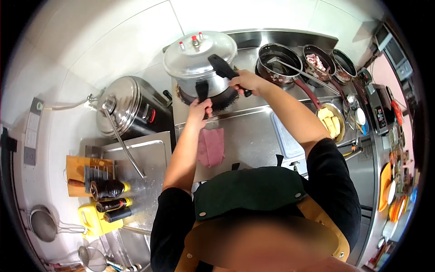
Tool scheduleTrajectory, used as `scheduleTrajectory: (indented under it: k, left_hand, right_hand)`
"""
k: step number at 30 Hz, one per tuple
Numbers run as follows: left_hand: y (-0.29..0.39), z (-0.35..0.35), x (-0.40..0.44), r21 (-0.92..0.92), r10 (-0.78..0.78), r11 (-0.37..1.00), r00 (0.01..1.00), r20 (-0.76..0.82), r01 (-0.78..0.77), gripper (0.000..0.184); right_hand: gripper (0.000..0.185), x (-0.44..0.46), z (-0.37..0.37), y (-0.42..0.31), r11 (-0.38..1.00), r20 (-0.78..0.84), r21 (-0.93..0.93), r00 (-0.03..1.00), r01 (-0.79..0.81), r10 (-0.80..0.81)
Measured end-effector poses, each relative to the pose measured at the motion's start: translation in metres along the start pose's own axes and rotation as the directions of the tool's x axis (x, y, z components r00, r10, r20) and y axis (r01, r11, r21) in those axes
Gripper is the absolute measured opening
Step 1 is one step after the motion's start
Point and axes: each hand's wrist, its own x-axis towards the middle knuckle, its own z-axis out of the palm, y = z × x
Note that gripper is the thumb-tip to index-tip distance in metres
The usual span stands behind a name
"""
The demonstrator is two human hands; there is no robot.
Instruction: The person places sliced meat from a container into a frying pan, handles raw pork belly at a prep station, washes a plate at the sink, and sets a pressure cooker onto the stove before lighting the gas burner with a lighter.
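A large silver pressure cooker stands on the stove at the back, its domed lid on top with red-tipped valves. My left hand is closed around a black handle that points toward me from the pot's front. Around a second, longer black handle, which slants across the lid's right edge, my right hand is wrapped. The two handles are apart at an angle. Where each one joins the cooker is hard to make out. A folded pink cloth lies on the counter below my left hand.
Several dark pans, one the near-left pan with tongs across it, line the back right. A bowl of yellow pieces sits right, beside a blue-edged board. Left are a big steel pot, a faucet and bottles.
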Motion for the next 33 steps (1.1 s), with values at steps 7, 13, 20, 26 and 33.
scheduleTrajectory:
  k: [7, 13, 20, 26, 33]
  left_hand:
    - [0.018, -0.012, -0.010, 0.022, -0.062, 0.998, 0.996, 0.069, 0.060, 0.007]
    - [-0.003, -0.004, 0.006, -0.126, -0.111, 0.985, 0.991, 0.069, 0.119, 0.014]
    - [-0.027, 0.006, 0.017, -0.042, -0.002, 0.999, 1.000, 0.016, 0.003, 0.012]
    - [-0.018, -0.004, 0.015, 0.023, -0.029, 0.999, 0.999, 0.033, 0.029, 0.013]
    - [-0.011, 0.008, 0.012, 0.292, -0.034, 0.952, 0.976, -0.215, 0.097, 0.022]
  right_hand:
    - [0.014, -0.002, 0.041, 0.014, 0.996, -0.066, 0.084, 0.998, 0.030, -0.025]
    - [0.019, 0.006, 0.008, 0.017, 1.000, -0.079, 0.017, 0.997, -0.003, 0.004]
    - [0.051, -0.042, 0.005, 0.051, 0.788, -0.578, -0.521, 0.543, 0.329, -0.609]
    - [0.039, -0.213, -0.092, 0.139, 0.750, -0.714, -0.652, 0.242, 0.114, -0.657]
    - [0.025, -0.395, -0.349, 0.295, 0.882, -0.726, -0.388, -0.501, -0.267, -0.471]
